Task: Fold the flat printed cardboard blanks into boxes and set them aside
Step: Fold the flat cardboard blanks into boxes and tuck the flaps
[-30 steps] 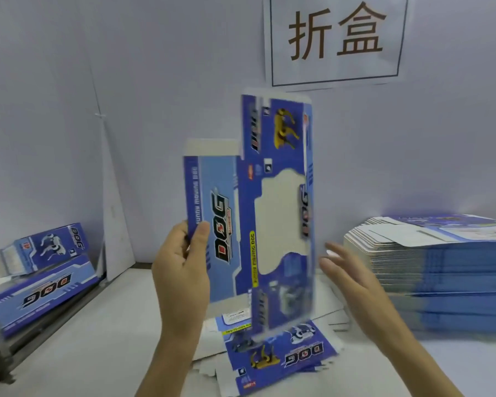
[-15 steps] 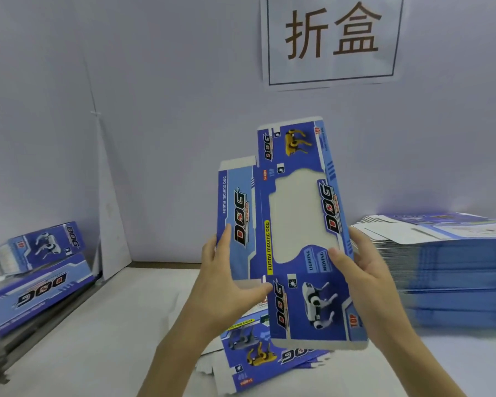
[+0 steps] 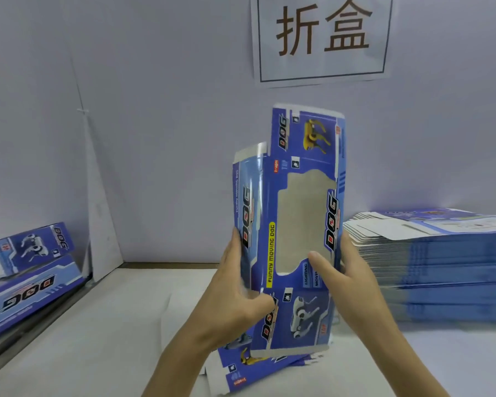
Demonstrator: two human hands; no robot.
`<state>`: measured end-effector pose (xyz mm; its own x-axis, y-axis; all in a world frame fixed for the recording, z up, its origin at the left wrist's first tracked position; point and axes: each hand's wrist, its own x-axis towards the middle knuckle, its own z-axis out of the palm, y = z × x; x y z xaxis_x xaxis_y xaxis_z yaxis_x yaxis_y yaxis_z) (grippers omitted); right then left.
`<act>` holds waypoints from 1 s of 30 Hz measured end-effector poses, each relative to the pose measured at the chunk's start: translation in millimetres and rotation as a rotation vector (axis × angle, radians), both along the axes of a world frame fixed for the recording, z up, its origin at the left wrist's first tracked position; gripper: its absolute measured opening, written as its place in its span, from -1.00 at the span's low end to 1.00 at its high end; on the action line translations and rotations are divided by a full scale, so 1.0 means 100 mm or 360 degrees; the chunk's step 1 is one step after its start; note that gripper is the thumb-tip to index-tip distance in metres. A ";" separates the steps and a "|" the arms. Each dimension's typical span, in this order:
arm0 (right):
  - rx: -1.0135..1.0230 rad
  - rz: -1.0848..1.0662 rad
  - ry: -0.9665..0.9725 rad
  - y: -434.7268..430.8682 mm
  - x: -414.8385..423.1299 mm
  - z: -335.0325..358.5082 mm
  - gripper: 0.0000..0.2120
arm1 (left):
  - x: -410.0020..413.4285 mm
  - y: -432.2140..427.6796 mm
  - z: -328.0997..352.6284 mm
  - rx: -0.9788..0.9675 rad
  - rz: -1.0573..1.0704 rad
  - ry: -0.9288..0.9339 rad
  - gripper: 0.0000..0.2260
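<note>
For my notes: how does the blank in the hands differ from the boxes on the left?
The held blank stands upright, gripped by the left hand and right hand; the left boxes lie untouched. The held blank is nearly flat; the left boxes are folded into shape. Both show blue DOG print.

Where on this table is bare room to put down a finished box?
Free: the table strip between the folded boxes at left and the loose blanks at centre front. Crowded: the right side, filled by the stack of blanks.
</note>
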<state>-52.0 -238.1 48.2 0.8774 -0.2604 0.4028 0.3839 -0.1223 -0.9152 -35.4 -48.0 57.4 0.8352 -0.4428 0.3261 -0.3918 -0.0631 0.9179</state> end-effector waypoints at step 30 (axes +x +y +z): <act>0.0405 0.0400 0.0214 -0.24 -0.05 0.10 -0.60 | 0.17 0.12 -0.03 -0.0543 0.0170 0.0514 -0.63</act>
